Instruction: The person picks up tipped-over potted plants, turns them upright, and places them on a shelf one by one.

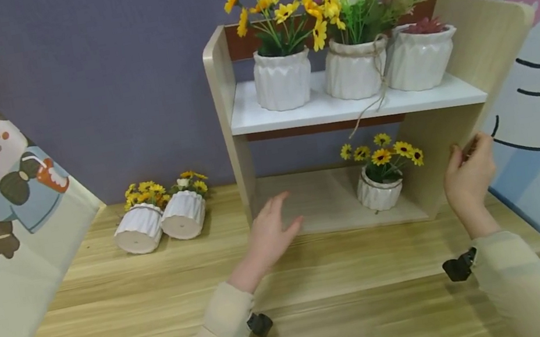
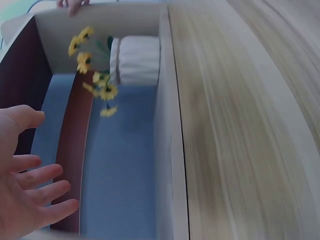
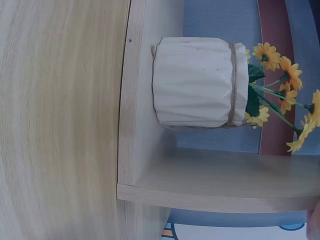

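Observation:
A two-tier wooden shelf (image 1: 325,198) stands on the table. My left hand (image 1: 270,230) is before its lower left opening, fingers extended and thumb apart, holding nothing; the left wrist view shows the same spread hand (image 2: 30,185). At the front edge of the right side panel, my right hand (image 1: 471,175) grips the shelf with bent fingers; only a bit of that hand (image 3: 314,220) enters the right wrist view. On the lower tier, toward the right, a white pot of yellow flowers (image 1: 380,193) stands upright, with twine around its rim (image 3: 200,82).
The white upper tier (image 1: 289,120) bears a pot of yellow flowers (image 1: 284,81), a twine-tied mixed bouquet pot (image 1: 352,70) and a reddish succulent pot (image 1: 419,59). Two flower pots (image 1: 139,230) lie tipped left of the shelf. A grey wall (image 1: 129,84) stands behind.

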Tool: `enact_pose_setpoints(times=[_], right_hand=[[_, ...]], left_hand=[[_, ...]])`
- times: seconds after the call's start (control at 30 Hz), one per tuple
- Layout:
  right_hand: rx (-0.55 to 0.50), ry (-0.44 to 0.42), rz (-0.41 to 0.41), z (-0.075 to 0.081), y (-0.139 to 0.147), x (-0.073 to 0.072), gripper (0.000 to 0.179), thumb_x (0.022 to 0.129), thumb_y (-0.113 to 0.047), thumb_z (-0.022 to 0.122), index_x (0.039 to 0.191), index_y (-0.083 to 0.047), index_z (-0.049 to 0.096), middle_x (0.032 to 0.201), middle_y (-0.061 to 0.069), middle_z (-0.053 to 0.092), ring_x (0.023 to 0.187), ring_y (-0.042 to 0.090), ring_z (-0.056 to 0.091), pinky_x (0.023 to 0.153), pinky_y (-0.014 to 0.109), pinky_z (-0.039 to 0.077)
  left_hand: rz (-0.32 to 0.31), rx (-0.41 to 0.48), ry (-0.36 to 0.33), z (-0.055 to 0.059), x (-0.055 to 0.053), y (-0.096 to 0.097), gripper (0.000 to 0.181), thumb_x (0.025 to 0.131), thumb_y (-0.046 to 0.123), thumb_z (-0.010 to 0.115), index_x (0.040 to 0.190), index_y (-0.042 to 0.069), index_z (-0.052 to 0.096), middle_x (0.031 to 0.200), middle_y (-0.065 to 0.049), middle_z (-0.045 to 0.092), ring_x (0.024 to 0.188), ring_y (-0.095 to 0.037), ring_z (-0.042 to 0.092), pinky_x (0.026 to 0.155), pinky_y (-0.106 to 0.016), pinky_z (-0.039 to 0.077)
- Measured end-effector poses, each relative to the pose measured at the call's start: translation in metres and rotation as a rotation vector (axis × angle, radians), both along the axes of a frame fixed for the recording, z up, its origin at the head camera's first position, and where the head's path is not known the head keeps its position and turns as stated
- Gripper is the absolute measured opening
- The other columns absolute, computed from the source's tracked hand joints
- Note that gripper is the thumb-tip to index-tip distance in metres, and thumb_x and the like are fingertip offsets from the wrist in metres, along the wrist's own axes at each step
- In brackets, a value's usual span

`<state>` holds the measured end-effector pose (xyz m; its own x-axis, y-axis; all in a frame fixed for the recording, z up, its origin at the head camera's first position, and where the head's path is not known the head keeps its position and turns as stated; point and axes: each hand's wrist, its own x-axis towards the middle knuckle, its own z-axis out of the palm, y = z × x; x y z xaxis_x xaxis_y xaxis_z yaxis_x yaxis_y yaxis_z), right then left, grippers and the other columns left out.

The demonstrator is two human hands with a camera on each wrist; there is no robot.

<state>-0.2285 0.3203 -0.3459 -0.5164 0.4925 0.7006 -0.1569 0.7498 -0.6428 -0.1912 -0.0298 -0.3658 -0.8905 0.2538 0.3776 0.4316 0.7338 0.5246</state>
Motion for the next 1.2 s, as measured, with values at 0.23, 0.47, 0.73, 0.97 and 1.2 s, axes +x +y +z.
enact_pose_setpoints(times=[0.23,0.47,0.73,0.97,1.2], right_hand=[[-0.027,-0.002,-0.021,0.000,-0.003,-0.003,0.037,0.095,-0.023,0.040,0.117,0.006,0.041,0.102,0.028,0.050,0.091,0.037,0.053,0.073,0.044,0.040],[-0.025,-0.004,-0.026,0.000,-0.004,-0.003,0.037,0.095,-0.024,0.040,0.116,0.006,0.042,0.101,0.026,0.050,0.089,0.035,0.052,0.071,0.040,0.038],[-0.016,-0.004,-0.029,-0.001,-0.004,-0.002,0.036,0.095,-0.023,0.039,0.116,0.006,0.042,0.100,0.023,0.049,0.088,0.032,0.050,0.070,0.036,0.036],[0.006,0.022,-0.035,-0.003,-0.003,-0.003,0.035,0.095,-0.022,0.040,0.113,0.008,0.043,0.084,-0.005,0.038,0.080,0.026,0.045,0.066,0.030,0.032],[0.024,0.042,-0.036,-0.004,-0.002,-0.004,0.033,0.095,-0.020,0.041,0.111,0.008,0.043,0.083,-0.003,0.037,0.079,0.030,0.045,0.065,0.032,0.032]], left_hand=[[0.058,0.030,-0.011,0.000,0.006,-0.028,0.059,0.086,0.031,0.061,0.135,0.006,0.039,0.134,-0.011,0.047,0.120,-0.027,0.047,0.100,-0.039,0.039],[0.135,0.046,0.049,0.001,0.010,-0.045,0.044,0.085,0.025,0.063,0.123,0.006,0.053,0.122,-0.010,0.057,0.109,-0.027,0.055,0.093,-0.040,0.045],[0.242,0.096,0.130,0.000,0.007,-0.068,0.030,0.084,0.019,0.063,0.111,0.007,0.060,0.109,-0.009,0.063,0.101,-0.025,0.059,0.088,-0.040,0.047],[0.309,0.084,0.148,-0.001,-0.003,-0.088,0.031,0.085,0.020,0.060,0.111,0.002,0.059,0.108,-0.014,0.062,0.098,-0.030,0.058,0.084,-0.043,0.047],[0.364,0.036,0.170,-0.008,-0.028,-0.108,0.030,0.084,0.014,0.058,0.110,-0.001,0.058,0.104,-0.019,0.061,0.090,-0.033,0.057,0.078,-0.044,0.047]])
